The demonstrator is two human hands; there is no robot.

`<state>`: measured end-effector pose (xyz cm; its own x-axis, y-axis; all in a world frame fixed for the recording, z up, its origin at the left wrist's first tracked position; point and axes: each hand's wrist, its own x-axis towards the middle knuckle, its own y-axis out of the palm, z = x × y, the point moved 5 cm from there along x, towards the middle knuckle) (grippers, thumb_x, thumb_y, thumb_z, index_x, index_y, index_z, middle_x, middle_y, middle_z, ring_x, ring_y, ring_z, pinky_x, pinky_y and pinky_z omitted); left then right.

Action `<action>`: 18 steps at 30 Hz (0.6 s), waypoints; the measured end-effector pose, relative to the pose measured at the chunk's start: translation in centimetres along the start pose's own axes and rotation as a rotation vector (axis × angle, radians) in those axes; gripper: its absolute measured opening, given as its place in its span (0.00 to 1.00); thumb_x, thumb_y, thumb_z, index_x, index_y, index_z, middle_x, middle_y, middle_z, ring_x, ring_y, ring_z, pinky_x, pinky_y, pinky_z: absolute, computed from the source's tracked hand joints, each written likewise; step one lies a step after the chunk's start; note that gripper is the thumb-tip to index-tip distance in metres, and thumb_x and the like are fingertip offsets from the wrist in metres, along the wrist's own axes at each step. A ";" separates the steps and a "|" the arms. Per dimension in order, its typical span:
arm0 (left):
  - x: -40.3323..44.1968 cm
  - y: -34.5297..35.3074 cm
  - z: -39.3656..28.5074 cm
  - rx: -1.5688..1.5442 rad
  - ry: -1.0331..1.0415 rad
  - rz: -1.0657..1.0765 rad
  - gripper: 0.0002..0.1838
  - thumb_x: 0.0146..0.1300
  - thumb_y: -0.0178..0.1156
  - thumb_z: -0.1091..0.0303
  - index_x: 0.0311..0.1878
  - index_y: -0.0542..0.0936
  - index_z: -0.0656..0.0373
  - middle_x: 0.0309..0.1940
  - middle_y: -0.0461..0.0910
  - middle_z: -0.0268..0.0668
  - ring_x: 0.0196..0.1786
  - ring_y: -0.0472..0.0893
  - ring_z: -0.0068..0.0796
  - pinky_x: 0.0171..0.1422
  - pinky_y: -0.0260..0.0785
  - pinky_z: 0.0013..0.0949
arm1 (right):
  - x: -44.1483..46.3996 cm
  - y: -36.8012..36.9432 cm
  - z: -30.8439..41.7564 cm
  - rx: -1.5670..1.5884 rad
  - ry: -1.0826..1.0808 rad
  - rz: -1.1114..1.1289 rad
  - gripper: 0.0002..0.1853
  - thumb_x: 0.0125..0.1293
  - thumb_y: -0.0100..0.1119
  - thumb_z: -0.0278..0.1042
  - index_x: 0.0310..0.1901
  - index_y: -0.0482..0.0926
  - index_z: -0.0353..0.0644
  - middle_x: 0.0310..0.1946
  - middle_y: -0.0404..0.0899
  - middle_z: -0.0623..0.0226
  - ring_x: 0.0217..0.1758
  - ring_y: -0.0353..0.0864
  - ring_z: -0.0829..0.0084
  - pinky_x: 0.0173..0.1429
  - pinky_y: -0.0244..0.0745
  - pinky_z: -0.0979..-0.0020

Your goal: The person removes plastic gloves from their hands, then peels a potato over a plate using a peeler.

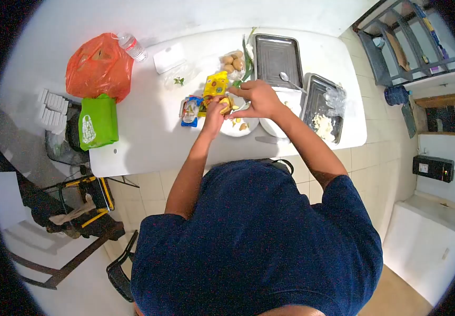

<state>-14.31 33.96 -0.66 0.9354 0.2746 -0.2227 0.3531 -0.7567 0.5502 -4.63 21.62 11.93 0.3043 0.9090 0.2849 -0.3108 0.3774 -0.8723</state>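
Note:
My left hand [215,118] is closed around a yellow-fleshed piece of food [226,106], which looks like a partly peeled potato. Close to its right side is my right hand [259,100], with thumb and forefinger stretched apart; nothing shows clearly between them. Both hands are over a white plate [237,130] holding small yellow and brown bits. A white bowl [270,126] sits right of the plate, and a knife [272,140] lies at its near side. Yellow packets [216,83] and a blue packet [189,111] lie left of and beyond my left hand.
Brown round items in a clear bag [233,63], long green stalks [248,55] and a dark tray [277,58] with a spoon [292,82] are at the back. Another tray [337,129] holds pale crumbly food. An orange bag [101,68], bottle [131,46] and green bag [98,124] stand left.

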 end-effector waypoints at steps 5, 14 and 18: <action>0.8 -1.0 0.8 0.058 -0.028 -0.097 0.24 0.73 0.49 0.50 0.61 0.72 0.59 0.53 0.77 0.38 0.55 0.78 0.30 0.57 0.73 0.35 | 0.6 0.8 0.5 -0.103 0.021 0.005 0.40 0.47 0.68 0.71 0.56 0.83 0.49 0.30 0.79 0.62 0.36 0.80 0.58 0.42 0.69 0.60; 1.6 -1.9 0.1 0.219 0.019 -0.368 0.35 0.73 0.45 0.36 0.52 0.77 0.65 0.44 0.81 0.41 0.45 0.83 0.30 0.48 0.77 0.32 | 1.3 1.3 1.0 -0.150 0.022 -0.021 0.39 0.48 0.68 0.69 0.56 0.83 0.50 0.30 0.78 0.64 0.36 0.80 0.62 0.41 0.68 0.62; 0.5 0.2 -2.1 0.203 0.029 -0.434 0.30 0.75 0.46 0.39 0.39 0.77 0.61 0.33 0.78 0.34 0.36 0.79 0.22 0.38 0.73 0.28 | 0.7 2.0 0.2 -0.137 0.056 -0.022 0.39 0.47 0.69 0.68 0.57 0.83 0.50 0.30 0.78 0.65 0.36 0.79 0.62 0.40 0.67 0.63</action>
<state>-13.77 35.14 1.03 0.7034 0.6050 -0.3732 0.7034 -0.6682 0.2425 -5.22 23.07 10.46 0.3604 0.8880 0.2855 -0.1787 0.3661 -0.9133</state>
